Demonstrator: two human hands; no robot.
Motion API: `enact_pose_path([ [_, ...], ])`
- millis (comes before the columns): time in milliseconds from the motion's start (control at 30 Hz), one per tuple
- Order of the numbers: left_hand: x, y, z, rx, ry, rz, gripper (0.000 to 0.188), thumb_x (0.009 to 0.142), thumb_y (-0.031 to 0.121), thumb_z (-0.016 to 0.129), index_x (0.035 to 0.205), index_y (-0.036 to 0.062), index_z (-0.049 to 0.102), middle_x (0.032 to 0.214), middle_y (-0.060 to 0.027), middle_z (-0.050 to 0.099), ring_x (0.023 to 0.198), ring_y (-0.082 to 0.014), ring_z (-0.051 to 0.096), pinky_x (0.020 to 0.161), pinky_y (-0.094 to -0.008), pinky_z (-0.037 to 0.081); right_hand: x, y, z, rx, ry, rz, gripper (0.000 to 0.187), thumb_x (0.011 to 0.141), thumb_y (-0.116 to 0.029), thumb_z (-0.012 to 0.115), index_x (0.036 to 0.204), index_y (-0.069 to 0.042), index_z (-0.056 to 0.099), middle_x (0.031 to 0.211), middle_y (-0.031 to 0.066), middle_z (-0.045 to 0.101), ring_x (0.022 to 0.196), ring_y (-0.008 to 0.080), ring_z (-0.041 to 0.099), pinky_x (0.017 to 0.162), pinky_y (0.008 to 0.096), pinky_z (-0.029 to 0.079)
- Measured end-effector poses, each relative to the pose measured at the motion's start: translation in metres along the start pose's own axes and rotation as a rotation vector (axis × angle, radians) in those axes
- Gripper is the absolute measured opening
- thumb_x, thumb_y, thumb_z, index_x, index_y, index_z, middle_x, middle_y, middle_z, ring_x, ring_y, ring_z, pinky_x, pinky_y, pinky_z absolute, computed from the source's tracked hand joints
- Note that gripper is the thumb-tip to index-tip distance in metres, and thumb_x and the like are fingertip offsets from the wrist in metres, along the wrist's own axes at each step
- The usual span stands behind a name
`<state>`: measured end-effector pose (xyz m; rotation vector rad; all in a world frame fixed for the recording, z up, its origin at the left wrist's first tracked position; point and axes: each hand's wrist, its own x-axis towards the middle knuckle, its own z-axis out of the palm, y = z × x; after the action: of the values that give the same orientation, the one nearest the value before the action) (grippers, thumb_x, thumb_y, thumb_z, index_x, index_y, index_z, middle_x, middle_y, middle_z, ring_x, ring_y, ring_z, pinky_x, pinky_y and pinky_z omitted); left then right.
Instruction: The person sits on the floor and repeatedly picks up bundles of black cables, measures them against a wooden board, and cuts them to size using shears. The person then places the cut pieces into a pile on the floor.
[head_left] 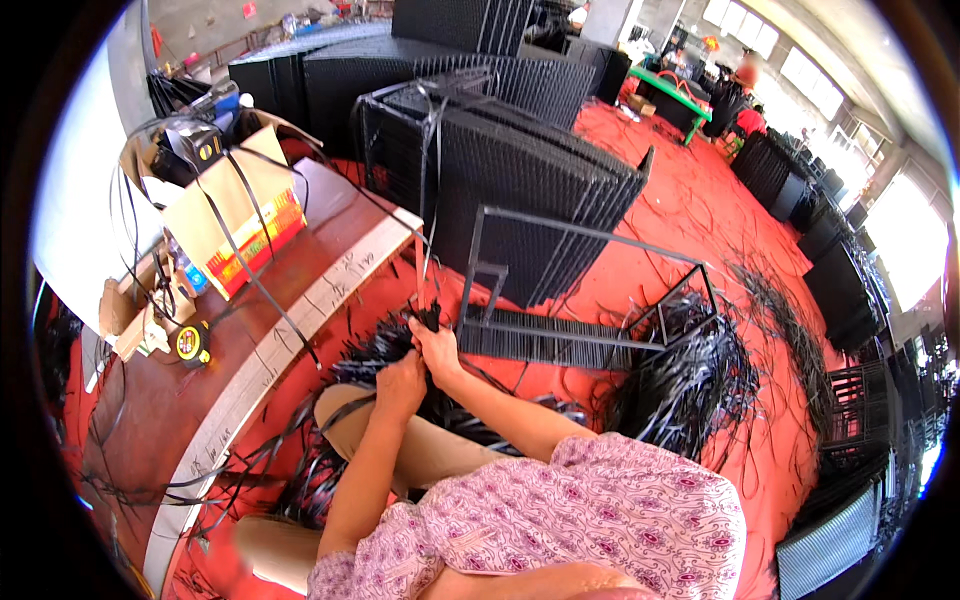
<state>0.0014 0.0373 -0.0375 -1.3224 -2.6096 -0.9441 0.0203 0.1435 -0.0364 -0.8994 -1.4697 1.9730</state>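
My left hand is closed in a fist, and a flat black plastic strip trails from it past my knee. Just ahead, touching or nearly touching it, my right hand is closed around a small dark bunch that looks like black strips. Its exact form is hard to make out. Both hands are near the corner of the table, above a heap of loose black strips on the floor. To their right stands a bare black metal frame.
A brown table on the left carries an open cardboard box, a smaller torn box and a tape measure. Black woven panels stand stacked ahead. More strips pile on the red floor. People are far off.
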Motion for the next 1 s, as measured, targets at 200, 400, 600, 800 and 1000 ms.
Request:
enact_pose_path([
  [200,0.001,-0.005,0.005,0.043,-0.006,0.009,0.016,0.092,0.017,0.045,0.082,0.0066,0.053,0.062,-0.0178,0.060,0.055,-0.0360,0.062,0.049,-0.0472,0.049,0.019,0.024,0.001,-0.007,-0.052,-0.112,0.031,0.084,-0.027,0.065,0.061,-0.009,0.054,0.054,-0.0021,0.047,0.049,0.0101,0.043,0.047,0.0296,0.033],
  [400,0.000,0.001,-0.004,0.005,-0.006,0.027,0.022,0.092,0.023,0.049,0.081,0.0053,0.055,0.063,-0.0210,0.061,0.058,-0.0392,0.062,0.053,-0.0492,0.049,-0.001,0.000,-0.001,0.023,0.018,0.054,0.032,0.083,-0.029,0.066,0.062,-0.007,0.056,0.056,-0.0007,0.051,0.050,0.0109,0.045,0.048,0.0274,0.034],
  [600,0.001,0.003,-0.010,-0.018,0.012,0.015,0.023,0.092,0.023,0.048,0.080,0.0048,0.055,0.064,-0.0203,0.062,0.060,-0.0387,0.062,0.055,-0.0484,0.049,0.005,0.006,0.001,0.044,0.012,0.073,0.029,0.082,-0.026,0.070,0.064,-0.007,0.058,0.059,0.0002,0.055,0.051,0.0106,0.048,0.048,0.0265,0.036],
  [800,-0.004,0.001,-0.008,-0.035,0.025,0.018,0.023,0.092,0.023,0.048,0.079,0.0050,0.055,0.064,-0.0200,0.062,0.060,-0.0385,0.062,0.055,-0.0483,0.049,0.006,0.012,0.000,-0.041,-0.005,0.052,0.036,0.082,-0.033,0.067,0.065,-0.003,0.055,0.059,0.0031,0.055,0.054,0.0123,0.050,0.054,0.0280,0.039],
  [1000,-0.003,0.001,-0.005,0.003,-0.003,0.020,0.024,0.092,0.023,0.048,0.079,0.0050,0.055,0.064,-0.0207,0.062,0.059,-0.0389,0.062,0.055,-0.0482,0.049,0.001,0.011,0.000,0.038,0.029,0.048,0.033,0.081,-0.028,0.070,0.060,-0.007,0.057,0.056,0.0001,0.053,0.049,0.0111,0.048,0.048,0.0272,0.036],
])
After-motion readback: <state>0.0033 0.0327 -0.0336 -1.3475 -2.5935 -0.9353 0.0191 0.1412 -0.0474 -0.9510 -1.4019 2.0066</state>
